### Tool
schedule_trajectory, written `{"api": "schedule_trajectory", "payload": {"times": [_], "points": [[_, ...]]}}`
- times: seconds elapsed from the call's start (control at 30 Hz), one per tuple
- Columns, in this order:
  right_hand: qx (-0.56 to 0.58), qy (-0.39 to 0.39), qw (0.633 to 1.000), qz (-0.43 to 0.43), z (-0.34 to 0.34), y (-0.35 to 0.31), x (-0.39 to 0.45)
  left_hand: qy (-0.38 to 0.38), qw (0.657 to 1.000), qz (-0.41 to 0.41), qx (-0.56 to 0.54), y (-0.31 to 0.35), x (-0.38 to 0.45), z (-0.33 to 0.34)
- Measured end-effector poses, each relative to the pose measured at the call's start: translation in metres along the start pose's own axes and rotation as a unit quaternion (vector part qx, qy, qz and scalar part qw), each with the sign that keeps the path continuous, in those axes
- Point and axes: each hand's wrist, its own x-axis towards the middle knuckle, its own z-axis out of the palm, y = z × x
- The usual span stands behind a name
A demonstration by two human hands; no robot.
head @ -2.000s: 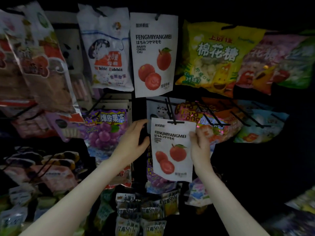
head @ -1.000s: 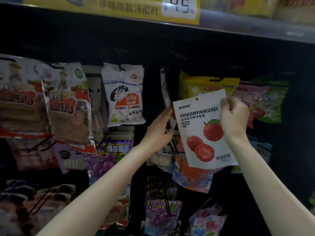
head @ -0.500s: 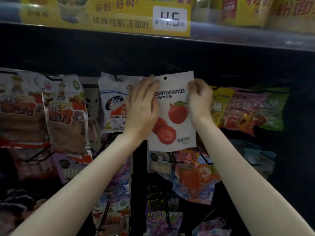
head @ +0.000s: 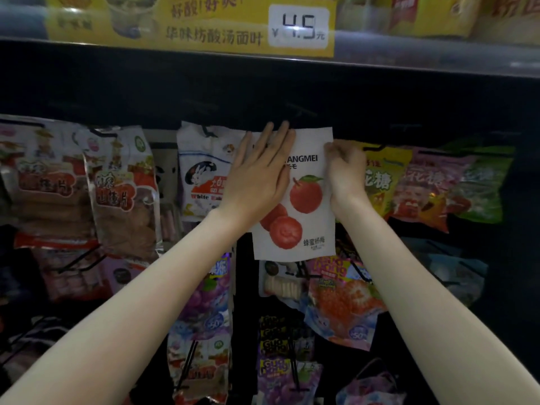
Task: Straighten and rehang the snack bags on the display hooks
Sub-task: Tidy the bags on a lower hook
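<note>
The white bag [head: 304, 200] is a flat, smooth, rectangular pouch printed with three red fruits and the letters "ANGMEI". It sits between the two hands, held up against the dark back panel [head: 409, 92] at the top row of hooks. Its top edge lies level with the left fingertips; whether it hangs on a hook cannot be told.

The left hand [head: 260, 179] lies flat on the bag's upper left part, fingers straight and close together, pressing the pouch. The right hand [head: 344, 171] has its fingers curled and pinches the bag's upper right edge.

Left of the left hand hangs a crinkled white rabbit bag [head: 201, 171], partly covered by that hand. Further left hang two glossy clear-fronted red bags [head: 122, 194] showing brown contents. Right of the right hand hangs a yellow bag [head: 382, 176], then a pink bag [head: 429, 188] and a green bag [head: 485, 185], overlapping.

Below the hands, a glossy orange bag [head: 342, 302] and purple grape bags [head: 210, 302] hang on black wire hooks [head: 187, 363]; both forearms cross in front of them.

Above the hands, a shelf edge [head: 438, 54] carries a yellow price label [head: 298, 27] reading 4.5.
</note>
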Motion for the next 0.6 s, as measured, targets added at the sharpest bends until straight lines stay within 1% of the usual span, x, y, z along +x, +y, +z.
{"api": "schedule_trajectory", "payload": {"times": [0.17,0.3,0.43,0.5,0.57,0.6], "points": [[-0.044,0.013,0.999,-0.019,0.006,0.005,0.002,-0.044,0.999,0.001,0.024,-0.008,-0.004,0.009],[-0.091,-0.018,0.996,-0.01,0.009,0.015,0.01,-0.082,0.995,-0.003,0.062,-0.017,-0.007,0.02],[-0.159,-0.037,0.987,0.008,0.01,0.028,0.019,-0.158,0.983,-0.031,0.087,-0.017,-0.003,0.029],[-0.169,-0.058,0.984,0.008,0.008,0.034,0.012,-0.202,0.973,-0.048,0.106,-0.016,-0.006,0.034],[-0.165,-0.076,0.983,-0.015,0.002,0.042,-0.007,-0.237,0.965,-0.06,0.091,-0.015,-0.016,0.041],[-0.166,-0.085,0.982,-0.043,-0.003,0.046,-0.018,-0.244,0.965,-0.056,0.082,-0.014,-0.025,0.043]]}}
